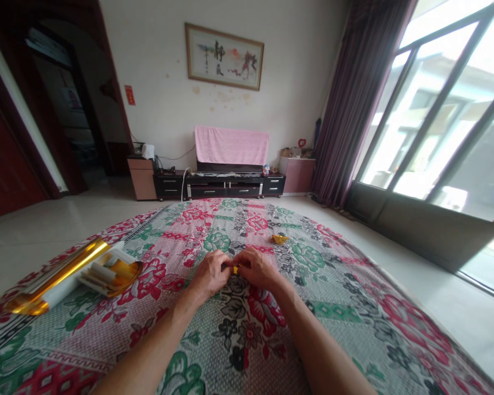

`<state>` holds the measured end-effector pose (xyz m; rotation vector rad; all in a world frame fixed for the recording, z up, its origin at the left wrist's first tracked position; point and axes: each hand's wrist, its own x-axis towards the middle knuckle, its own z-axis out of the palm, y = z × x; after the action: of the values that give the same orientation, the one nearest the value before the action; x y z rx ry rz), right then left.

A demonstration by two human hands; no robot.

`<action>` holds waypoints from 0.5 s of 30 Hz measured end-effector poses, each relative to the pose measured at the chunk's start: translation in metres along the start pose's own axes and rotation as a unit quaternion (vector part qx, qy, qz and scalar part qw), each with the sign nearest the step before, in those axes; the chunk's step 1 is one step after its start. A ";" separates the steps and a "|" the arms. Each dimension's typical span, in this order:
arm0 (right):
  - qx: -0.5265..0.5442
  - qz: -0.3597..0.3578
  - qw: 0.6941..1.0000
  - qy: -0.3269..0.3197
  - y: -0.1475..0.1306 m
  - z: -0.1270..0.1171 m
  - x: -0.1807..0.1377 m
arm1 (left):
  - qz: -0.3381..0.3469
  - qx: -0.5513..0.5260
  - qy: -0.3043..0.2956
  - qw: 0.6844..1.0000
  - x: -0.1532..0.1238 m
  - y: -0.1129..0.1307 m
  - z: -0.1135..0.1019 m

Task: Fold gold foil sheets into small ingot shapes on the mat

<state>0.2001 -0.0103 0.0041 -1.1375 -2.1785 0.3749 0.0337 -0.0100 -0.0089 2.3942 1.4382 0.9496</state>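
My left hand (213, 272) and my right hand (255, 267) meet at the middle of the patterned cloth, fingers pinched close together. Between them shows a small piece of gold paper (235, 270), mostly covered by my fingers. Beyond my right hand, a folded gold paper shape (279, 239) lies by itself on the cloth. Off to the left are a long roll of shiny gold paper (68, 272) and, against it, a pile of gold and white paper sheets (110, 272).
The flowered cloth (226, 219) covers the broad surface before me. Past it stand a low black TV cabinet (214, 189) and a television under a pink cloth (231, 145). A purple curtain (348, 104) and tall windows (436, 109) are on the right, a dark doorway (80, 109) on the left.
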 end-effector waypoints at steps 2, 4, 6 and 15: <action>0.015 0.016 1.000 -0.005 0.002 0.000 0.000 | 0.002 -0.004 -0.002 1.000 0.000 -0.001 0.000; 0.041 0.021 0.999 0.016 0.005 0.000 0.000 | 0.010 -0.003 -0.004 1.000 0.000 -0.002 0.000; 0.057 0.019 0.997 0.057 0.008 0.001 -0.001 | 0.023 0.004 -0.010 1.000 -0.001 -0.003 -0.001; -0.037 0.014 0.997 0.068 0.004 0.006 -0.002 | 0.047 0.055 0.038 0.997 -0.004 0.002 -0.010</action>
<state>0.2000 -0.0095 -0.0036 -1.1988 -2.0752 0.2233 0.0279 -0.0156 -0.0018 2.5504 1.4516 1.0195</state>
